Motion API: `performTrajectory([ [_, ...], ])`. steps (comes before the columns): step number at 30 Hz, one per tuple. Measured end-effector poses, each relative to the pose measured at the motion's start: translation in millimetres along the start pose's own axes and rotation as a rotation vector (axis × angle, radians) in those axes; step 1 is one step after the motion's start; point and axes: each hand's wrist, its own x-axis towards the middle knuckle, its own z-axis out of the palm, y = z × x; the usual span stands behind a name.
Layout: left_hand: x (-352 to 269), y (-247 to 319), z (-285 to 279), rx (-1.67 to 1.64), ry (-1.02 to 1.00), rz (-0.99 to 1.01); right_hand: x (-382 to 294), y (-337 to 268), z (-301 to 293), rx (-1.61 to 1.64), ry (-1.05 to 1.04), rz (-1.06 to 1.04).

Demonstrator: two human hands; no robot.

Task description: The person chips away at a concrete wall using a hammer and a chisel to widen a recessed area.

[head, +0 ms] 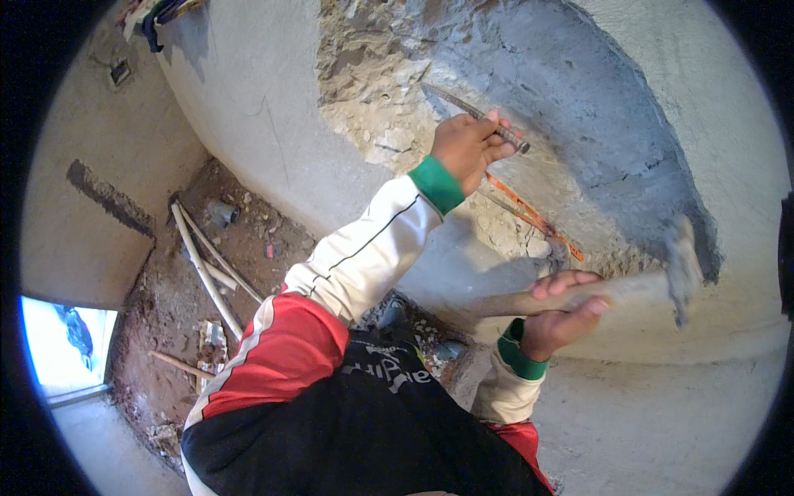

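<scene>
My left hand (474, 141) is closed around a ribbed steel bar chisel (456, 101), its tapered end resting at the broken masonry (366, 105) of the wall recess and its blunt end sticking out past my fingers. Lower right, my right hand (567, 316) grips the wooden handle of a hammer (633, 288); the hammer's metal head is blurred and lies to the right, apart from the chisel. Between my hands, an orange slotted strip or tool (536, 217) lies along the lower edge of the recess. Grey, rough mortar (558, 99) covers much of the recess.
Below on the left, rubble-strewn soil (155, 310) holds pale poles (201, 273), a grey pipe end (223, 212) and a wooden stick (180, 364). Another grey pipe (450, 351) stands near the wall's foot. Cloth (152, 28) hangs at the upper left. A bright opening (49, 347) is at the far left.
</scene>
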Motion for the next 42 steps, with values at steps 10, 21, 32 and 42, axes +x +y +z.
performTrajectory([
  [10, -20.9, -1.4, -2.5, 0.193, -0.02, -0.063, -6.9, -4.6, -8.9, 0.031, -0.044, 0.0],
  [21, 6.7, -2.9, -4.4, 0.193, -0.048, -0.068, -18.4, 29.8, 3.0, 0.317, 0.015, 0.039],
  [32, 6.9, -4.6, -4.3, 0.18, 0.009, -0.025, -1.5, 15.8, 15.4, 0.282, 0.196, 0.003],
  [42, 18.2, -10.2, -2.8, 0.251, 0.089, 0.003, -33.4, 62.4, 15.0, 0.062, 0.012, 0.59],
])
